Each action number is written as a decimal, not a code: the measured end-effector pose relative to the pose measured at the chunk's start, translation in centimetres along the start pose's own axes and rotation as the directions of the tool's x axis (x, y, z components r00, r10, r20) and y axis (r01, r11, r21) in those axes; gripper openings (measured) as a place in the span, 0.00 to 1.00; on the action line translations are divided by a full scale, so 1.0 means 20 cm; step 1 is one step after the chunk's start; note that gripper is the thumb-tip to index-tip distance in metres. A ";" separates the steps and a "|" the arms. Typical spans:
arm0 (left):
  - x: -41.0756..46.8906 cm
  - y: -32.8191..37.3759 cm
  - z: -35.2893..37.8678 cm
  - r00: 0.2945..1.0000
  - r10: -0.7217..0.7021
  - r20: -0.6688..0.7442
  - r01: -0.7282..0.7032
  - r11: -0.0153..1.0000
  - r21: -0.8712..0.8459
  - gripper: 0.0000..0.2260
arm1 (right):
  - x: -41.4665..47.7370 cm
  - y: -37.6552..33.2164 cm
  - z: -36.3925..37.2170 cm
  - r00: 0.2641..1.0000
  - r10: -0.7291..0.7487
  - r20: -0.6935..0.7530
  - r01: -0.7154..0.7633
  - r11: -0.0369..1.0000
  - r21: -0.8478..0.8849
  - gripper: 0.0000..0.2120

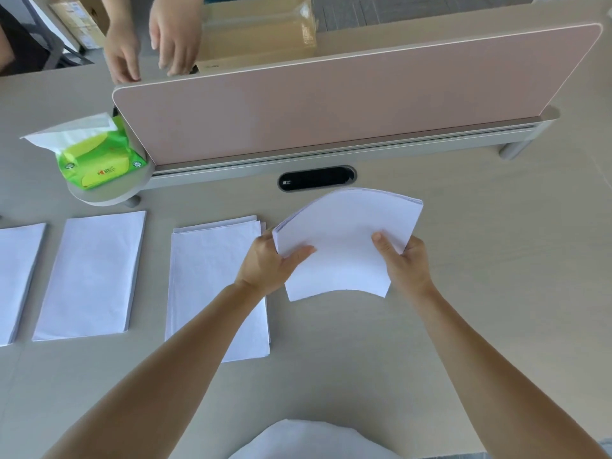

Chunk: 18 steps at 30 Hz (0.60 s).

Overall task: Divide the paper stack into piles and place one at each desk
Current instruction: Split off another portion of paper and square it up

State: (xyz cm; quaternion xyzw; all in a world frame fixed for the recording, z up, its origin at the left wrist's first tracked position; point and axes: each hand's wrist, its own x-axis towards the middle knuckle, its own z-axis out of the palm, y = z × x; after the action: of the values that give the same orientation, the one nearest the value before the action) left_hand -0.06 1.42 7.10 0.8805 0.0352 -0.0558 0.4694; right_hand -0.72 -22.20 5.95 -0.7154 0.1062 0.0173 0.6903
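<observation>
Both my hands hold a bent stack of white paper (pixel 347 233) above the beige desk (pixel 480 260). My left hand (pixel 271 263) grips its left edge with the thumb on top. My right hand (pixel 402 263) grips its right edge. Three flat white piles lie in a row to the left: one (pixel 212 279) right beside my left hand and partly under my forearm, one (pixel 91 276) further left, and one (pixel 16 279) cut off by the frame's left edge.
A pink divider screen (pixel 331 104) stands across the desk behind the piles. A green tissue pack (pixel 96 157) sits on its left foot. A black cable port (pixel 316 178) lies just beyond the held stack. Another person's hands (pixel 149 44) reach near a cardboard box (pixel 258 31) behind the screen.
</observation>
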 end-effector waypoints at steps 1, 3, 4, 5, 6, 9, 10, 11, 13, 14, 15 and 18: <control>0.00 -0.02 0.01 1.000 0.003 0.002 -0.003 1.000 -0.003 0.18 | 0.00 0.01 0.00 1.000 0.013 0.000 -0.013 1.000 0.001 0.03; 0.00 -0.04 0.02 1.000 0.025 -0.006 -0.024 1.000 0.003 0.16 | 0.00 0.02 0.00 1.000 0.022 -0.002 -0.022 1.000 -0.010 0.03; 0.00 -0.04 0.02 1.000 0.023 -0.013 -0.023 1.000 0.006 0.14 | 0.00 0.02 0.00 1.000 0.023 -0.005 -0.023 1.000 -0.017 0.04; 0.00 -0.03 0.02 1.000 0.016 -0.019 -0.016 1.000 0.000 0.12 | 0.00 0.02 0.00 1.000 0.026 -0.011 -0.026 0.999 -0.019 0.05; 0.00 -0.03 0.03 1.000 0.013 -0.022 -0.013 1.000 -0.005 0.10 | 0.00 0.02 0.00 0.999 0.032 -0.018 -0.032 0.999 -0.017 0.06; -0.01 -0.01 0.02 0.999 0.013 -0.032 -0.013 1.000 -0.016 0.09 | 0.01 0.02 0.00 0.999 0.036 -0.027 -0.037 0.999 -0.021 0.06; -0.01 -0.02 0.02 0.999 0.014 -0.036 -0.014 1.000 -0.019 0.09 | 0.01 0.02 0.00 0.999 0.042 -0.032 -0.043 0.999 -0.026 0.06; 0.00 -0.02 0.03 0.999 0.013 -0.039 -0.013 1.000 -0.009 0.09 | 0.00 0.02 0.00 0.998 0.043 -0.036 -0.044 0.998 -0.034 0.06; 0.00 -0.01 0.03 0.999 -0.014 -0.040 0.015 1.000 0.021 0.12 | 0.01 0.01 0.00 0.999 0.015 -0.034 -0.018 0.996 -0.086 0.08; 0.01 0.01 0.02 0.998 -0.056 -0.039 0.057 0.998 0.024 0.14 | 0.02 -0.01 0.00 0.999 -0.010 -0.030 0.006 0.993 -0.114 0.08; 0.02 0.03 0.01 0.993 -0.115 -0.041 0.115 0.993 0.006 0.14 | 0.03 -0.03 0.00 0.999 -0.040 -0.028 0.036 0.990 -0.133 0.09; 0.10 0.10 -0.04 0.982 -0.186 -0.035 0.179 0.973 -0.149 0.08 | 0.10 -0.12 0.00 0.990 -0.135 -0.040 0.127 0.980 -0.156 0.10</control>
State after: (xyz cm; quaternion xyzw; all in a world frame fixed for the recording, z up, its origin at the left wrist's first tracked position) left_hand 2.28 0.92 8.95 0.8381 0.1312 -0.0745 0.5242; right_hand 1.69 -22.50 7.99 -0.7720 0.0744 -0.0380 0.6301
